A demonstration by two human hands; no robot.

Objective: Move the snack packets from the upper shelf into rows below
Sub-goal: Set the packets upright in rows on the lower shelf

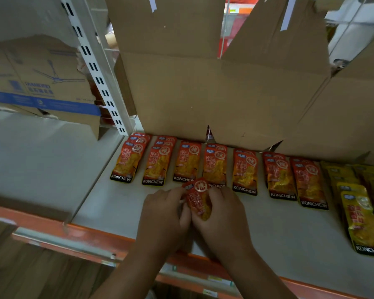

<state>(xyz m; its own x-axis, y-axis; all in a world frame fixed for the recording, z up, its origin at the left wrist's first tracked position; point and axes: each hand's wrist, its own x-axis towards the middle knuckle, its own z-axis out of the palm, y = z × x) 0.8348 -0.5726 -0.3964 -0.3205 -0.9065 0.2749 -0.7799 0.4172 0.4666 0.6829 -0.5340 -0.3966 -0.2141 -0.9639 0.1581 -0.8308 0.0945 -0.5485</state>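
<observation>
While both hands meet at mid-shelf (279, 229), the left hand (162, 210) and right hand (222, 212) curl their fingers (216, 192) round a red snack packet (198, 197), pinching its edges from 9 and 3 o'clock. Whether more packets lie under it I cannot tell. Its top reaches the foot of the red row (244, 173) at 12 o'clock. Yellow packets (358, 214) lie at 3 o'clock, and a cardboard box (203, 93) stands behind. To place it well, I judge: keep it label-up, square it to its neighbours, and set its lower edge level with theirs.

The left hand (161, 214) and the right hand (224, 214) are bare. Behind them, the left forearm (134, 268) and the right forearm (253, 272) are likewise uncovered.
</observation>
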